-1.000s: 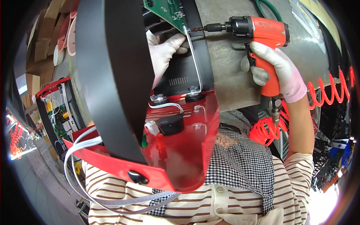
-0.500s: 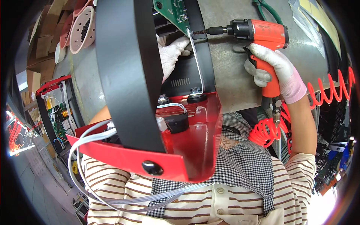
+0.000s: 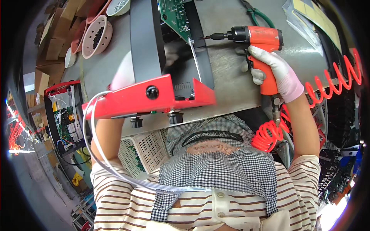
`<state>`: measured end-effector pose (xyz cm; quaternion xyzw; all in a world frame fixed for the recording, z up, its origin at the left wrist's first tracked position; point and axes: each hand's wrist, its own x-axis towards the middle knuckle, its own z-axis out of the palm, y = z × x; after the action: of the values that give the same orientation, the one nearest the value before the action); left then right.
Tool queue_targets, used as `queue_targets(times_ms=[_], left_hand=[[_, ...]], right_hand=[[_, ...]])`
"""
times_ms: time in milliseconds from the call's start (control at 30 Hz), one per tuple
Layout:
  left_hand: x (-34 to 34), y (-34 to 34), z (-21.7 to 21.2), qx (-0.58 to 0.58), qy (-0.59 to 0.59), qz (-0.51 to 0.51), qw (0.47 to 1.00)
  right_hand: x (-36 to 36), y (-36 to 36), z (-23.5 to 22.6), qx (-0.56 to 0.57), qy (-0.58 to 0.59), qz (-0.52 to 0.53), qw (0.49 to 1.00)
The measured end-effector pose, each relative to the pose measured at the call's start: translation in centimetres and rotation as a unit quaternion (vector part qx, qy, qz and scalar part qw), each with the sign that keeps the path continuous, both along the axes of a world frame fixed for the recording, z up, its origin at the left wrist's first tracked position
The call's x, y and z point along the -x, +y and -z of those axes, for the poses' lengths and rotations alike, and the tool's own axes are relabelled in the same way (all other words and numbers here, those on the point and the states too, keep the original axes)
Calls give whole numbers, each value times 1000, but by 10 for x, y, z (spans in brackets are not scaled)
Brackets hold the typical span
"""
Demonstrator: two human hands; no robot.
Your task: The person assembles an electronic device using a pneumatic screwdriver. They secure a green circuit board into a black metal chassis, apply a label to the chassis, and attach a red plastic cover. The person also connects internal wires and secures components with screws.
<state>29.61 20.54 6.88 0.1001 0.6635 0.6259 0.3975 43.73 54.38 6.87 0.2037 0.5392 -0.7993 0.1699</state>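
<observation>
My right hand (image 3: 275,69), in a white glove with a pink cuff, is wrapped around the handle of a red and black air screwdriver (image 3: 264,37). The driver's bit points left and ends to the right of the green circuit board (image 3: 177,19). That board sits inside a black and red metal housing (image 3: 129,96) with black knobs on its red panel. My gloved left hand (image 3: 124,73) reaches behind the housing's black band (image 3: 146,46). Its fingers are partly hidden and smeared by motion in the gap beyond. A white metal rod (image 3: 195,59) runs from the board's corner toward the red panel.
Green-handled pliers (image 3: 262,17) and papers (image 3: 304,23) lie at the back right. Perforated bowls of small parts (image 3: 106,42) stand at the back left. Another opened unit (image 3: 63,115) is at left. A red coiled hose (image 3: 268,136) hangs from the driver; grey cables (image 3: 127,178) cross my front.
The housing has tilted and moved away from me, its red panel now raised with the knobs facing me. The driver has shifted slightly left, and its bit has come away from the board's corner.
</observation>
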Motion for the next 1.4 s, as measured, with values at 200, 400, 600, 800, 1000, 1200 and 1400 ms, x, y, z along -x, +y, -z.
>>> queue_targets(times_ms=[200, 400, 600, 800, 1000, 1200, 1400], left_hand=[[-91, -72, -41, -75, 130, -185, 971], [-126, -64, -31, 48, 252, -164, 952], [-98, -5, -111, 85, 515, 109, 846], [-80, -14, -163, 209, 597, 348, 692], [-71, -48, -155, 369, 627, 409, 550], [-38, -55, -163, 284, 529, 333, 727], [125, -106, -123, 438, 433, -86, 783]], right_hand=[[4, 31, 12, -7, -14, 135, 991], [13, 65, 35, 63, 80, 277, 956], [-3, 75, 43, 222, 132, 303, 917], [-16, 84, 45, 397, 168, 313, 846], [-24, 90, 56, 417, 205, 242, 852], [-25, 110, 63, 457, 173, 145, 860], [-21, 106, 60, 443, 151, 155, 870]])
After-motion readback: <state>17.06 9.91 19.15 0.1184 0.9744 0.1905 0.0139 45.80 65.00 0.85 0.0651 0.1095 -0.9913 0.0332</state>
